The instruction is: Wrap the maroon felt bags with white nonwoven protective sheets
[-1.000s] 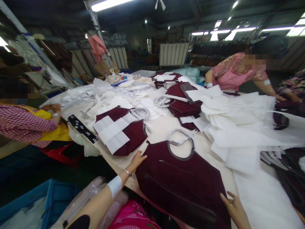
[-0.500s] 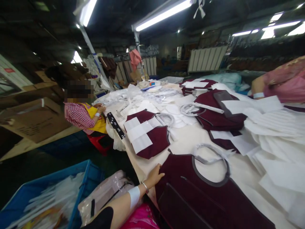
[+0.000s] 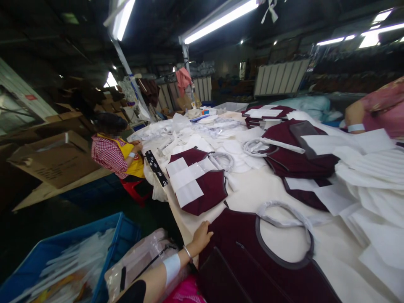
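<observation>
Left hand [image 3: 202, 239] fingers spread flat on maroon bag [image 3: 252, 261] corner; table edge [image 3: 176, 219] beside.

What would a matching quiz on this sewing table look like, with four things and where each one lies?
Things:
1. left hand
2. blue crate
3. cardboard box
4. folded maroon piece with white sheets

Places:
A. on the floor, lower left
B. on the near maroon bag panel's left edge
C. mid-table, beyond the hand
D. far left, behind the seated person in checks

Pairs: 1-B, 2-A, 3-D, 4-C
</observation>
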Motion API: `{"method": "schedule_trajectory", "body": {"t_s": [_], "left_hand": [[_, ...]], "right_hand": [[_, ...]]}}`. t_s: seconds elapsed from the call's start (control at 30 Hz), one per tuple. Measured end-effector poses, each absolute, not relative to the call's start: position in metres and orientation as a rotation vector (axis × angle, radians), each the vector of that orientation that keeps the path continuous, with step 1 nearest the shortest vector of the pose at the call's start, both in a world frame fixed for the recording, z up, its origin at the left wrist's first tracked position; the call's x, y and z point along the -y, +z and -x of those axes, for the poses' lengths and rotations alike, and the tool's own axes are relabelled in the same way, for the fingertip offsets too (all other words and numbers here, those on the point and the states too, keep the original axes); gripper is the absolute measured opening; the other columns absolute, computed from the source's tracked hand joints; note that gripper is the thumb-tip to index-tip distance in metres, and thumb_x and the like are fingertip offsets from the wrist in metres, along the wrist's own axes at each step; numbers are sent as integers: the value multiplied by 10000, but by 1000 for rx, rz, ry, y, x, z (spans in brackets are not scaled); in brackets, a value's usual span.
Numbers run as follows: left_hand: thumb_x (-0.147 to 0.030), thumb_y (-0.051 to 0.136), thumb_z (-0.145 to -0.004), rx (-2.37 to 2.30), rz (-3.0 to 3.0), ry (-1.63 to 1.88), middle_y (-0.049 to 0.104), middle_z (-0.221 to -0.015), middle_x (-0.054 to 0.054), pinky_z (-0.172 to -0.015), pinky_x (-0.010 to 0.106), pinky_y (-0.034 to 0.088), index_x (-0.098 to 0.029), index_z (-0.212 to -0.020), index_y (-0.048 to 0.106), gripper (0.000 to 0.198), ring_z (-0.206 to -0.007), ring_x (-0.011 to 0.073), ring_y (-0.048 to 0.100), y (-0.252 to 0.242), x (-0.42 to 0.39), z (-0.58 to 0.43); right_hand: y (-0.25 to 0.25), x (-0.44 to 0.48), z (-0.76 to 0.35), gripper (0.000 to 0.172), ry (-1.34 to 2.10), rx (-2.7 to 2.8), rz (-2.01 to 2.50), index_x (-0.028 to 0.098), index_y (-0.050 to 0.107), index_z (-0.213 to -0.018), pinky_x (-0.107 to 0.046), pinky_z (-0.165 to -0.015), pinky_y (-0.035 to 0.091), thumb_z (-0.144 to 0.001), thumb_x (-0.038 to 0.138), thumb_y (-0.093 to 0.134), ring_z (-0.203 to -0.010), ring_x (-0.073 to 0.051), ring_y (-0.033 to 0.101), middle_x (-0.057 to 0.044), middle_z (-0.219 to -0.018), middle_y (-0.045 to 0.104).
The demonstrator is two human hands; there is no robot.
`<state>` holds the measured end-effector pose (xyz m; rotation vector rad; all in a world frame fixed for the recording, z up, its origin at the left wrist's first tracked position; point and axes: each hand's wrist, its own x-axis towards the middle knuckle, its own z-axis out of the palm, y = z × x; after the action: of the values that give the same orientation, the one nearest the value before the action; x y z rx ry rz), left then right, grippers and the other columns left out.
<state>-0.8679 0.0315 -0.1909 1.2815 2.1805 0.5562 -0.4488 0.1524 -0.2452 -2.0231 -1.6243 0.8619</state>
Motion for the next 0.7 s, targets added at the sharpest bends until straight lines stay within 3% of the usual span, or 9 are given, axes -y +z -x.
{"method": "schedule_trajectory", "body": {"t_s": [0.1,0.17,0.27,0.37,0.43,0.53,0.7], "left_hand": [[-156,502,-804,-2199,-1394,542,506,-1309,151,-1127,440,327,-159,-1255,519,452,-1255,300,445,-182,-42,849],[-156,501,-800,-2127,-1527,542,484,-1345,136,-1143,441,312,-181,-1306,494,507,-1281,294,419,-173,-55,833],[-156,514,-789,-1968,-1692,569,501,-1343,129,-1161,401,311,-174,-1306,498,518,-1284,263,430,-160,-87,809],[-167,516,-801,-1860,-1739,595,521,-1329,118,-1173,341,299,-160,-1298,504,498,-1284,228,440,-154,-134,785],[-174,509,-810,-1813,-1743,609,517,-1349,119,-1178,323,288,-154,-1308,495,498,-1307,216,427,-153,-168,769],[-182,530,-789,-1784,-1706,625,532,-1362,146,-1169,349,305,-137,-1292,504,506,-1326,238,437,-155,-216,745],[-184,569,-726,-1815,-1576,543,601,-1321,197,-1108,382,382,-91,-1240,534,523,-1288,306,525,-169,-281,715]], "right_hand": [[-244,-154,449,407,826,1593,2043,617,644,-909,-554,-417,465,-510,621,559,-837,-407,679,-84,-963,695],[-243,-142,433,456,798,1568,2063,563,656,-968,-586,-491,506,-524,600,563,-927,-422,668,-116,-1036,685],[-233,-107,405,603,746,1550,2064,346,644,-1146,-619,-819,557,-607,581,510,-1094,-417,622,-175,-1151,655],[-214,-84,406,674,700,1624,1919,116,539,-1267,-559,-1107,420,-749,531,417,-1236,-376,541,-219,-1271,593],[-204,-89,425,652,683,1634,1859,65,489,-1305,-549,-1141,378,-811,474,370,-1273,-355,513,-224,-1327,560],[-207,-116,456,592,649,1581,1792,83,483,-1332,-516,-1152,380,-827,362,350,-1319,-312,497,-197,-1380,549],[-255,-158,464,591,532,1574,1777,135,595,-1282,-515,-1113,437,-714,208,448,-1281,-338,552,-172,-1351,605]]}}
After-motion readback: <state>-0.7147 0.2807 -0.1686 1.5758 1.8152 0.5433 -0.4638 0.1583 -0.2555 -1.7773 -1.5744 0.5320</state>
